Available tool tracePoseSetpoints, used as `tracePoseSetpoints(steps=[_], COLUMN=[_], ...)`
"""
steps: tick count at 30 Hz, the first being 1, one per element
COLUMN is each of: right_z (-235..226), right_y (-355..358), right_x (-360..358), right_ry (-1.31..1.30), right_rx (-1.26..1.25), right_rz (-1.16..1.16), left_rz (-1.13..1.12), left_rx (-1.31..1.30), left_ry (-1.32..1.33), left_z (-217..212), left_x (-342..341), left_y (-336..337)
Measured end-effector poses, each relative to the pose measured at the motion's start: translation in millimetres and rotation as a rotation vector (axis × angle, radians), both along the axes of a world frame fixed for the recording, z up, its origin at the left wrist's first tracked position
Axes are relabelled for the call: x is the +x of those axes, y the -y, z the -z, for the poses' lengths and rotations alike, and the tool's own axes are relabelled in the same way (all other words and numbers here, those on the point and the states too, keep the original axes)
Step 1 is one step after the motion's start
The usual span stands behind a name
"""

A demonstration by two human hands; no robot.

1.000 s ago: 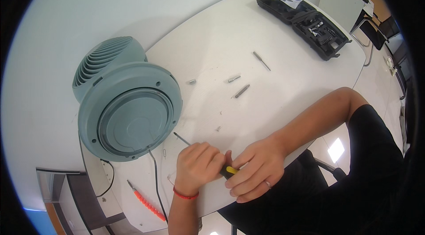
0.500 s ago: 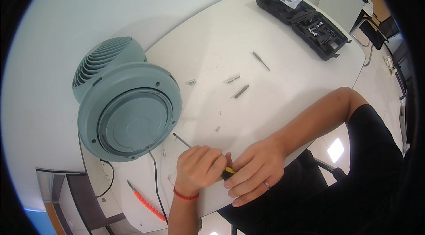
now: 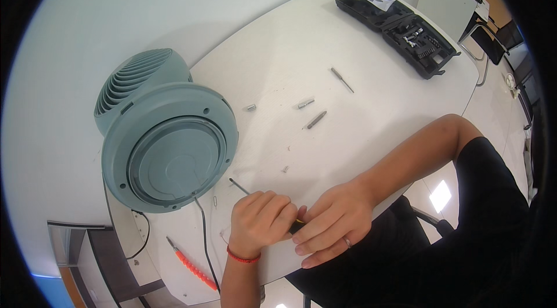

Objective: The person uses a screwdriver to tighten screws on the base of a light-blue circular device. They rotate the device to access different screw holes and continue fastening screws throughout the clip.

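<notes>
My left hand point(image 3: 262, 221), with a red cord bracelet at the wrist, is closed around a screwdriver point(image 3: 239, 186). The thin metal shaft points up and left from this fist, toward the fan base. A bit of the black and yellow handle shows between both hands. My right hand point(image 3: 336, 218), wearing a ring, has its fingers curled over the handle's end. Left of the hands, a grey-green fan point(image 3: 174, 151) lies tipped with its round base facing me. The screwdriver tip is apart from the base.
Loose bits point(image 3: 316, 119) and small metal pieces point(image 3: 285, 169) lie mid-table. An open black tool case point(image 3: 418, 47) stands at the far right. Near the left edge lie an orange flexible shaft point(image 3: 191, 264) and the fan's black cord point(image 3: 204, 232). A white wall point(image 3: 145, 6) borders the far side.
The screwdriver has shifted slightly toward my right hand, and less of its yellow handle marking shows. Both hands stay nearly in place. The fan has not visibly moved.
</notes>
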State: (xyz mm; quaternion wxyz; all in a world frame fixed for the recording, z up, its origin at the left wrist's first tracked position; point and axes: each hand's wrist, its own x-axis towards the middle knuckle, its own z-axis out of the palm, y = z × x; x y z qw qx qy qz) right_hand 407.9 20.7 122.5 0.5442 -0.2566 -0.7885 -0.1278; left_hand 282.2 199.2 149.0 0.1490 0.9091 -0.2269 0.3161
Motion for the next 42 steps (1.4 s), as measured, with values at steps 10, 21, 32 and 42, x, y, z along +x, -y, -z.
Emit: tracePoseSetpoints(steps=[10,21,32,42], right_z=[-8,1,-2,-1], right_y=[-2,-6,-4,-6], right_x=[-1,2,0,-2], right_ry=[-0.095,-0.034,-0.020,-0.032], right_rx=[-0.068,-0.085,-0.069,-0.036], right_rz=[0.012,0.037,0.016,0.045], left_rz=[-0.012,0.007,0.007,0.005], left_rx=[-0.009,-0.016,-0.022,-0.040], left_ry=[-0.055,-0.108,-0.138,-0.165], left_z=[-1,1,-2,-2], left_x=[1,3,3,1], left_y=[1,0,0,0])
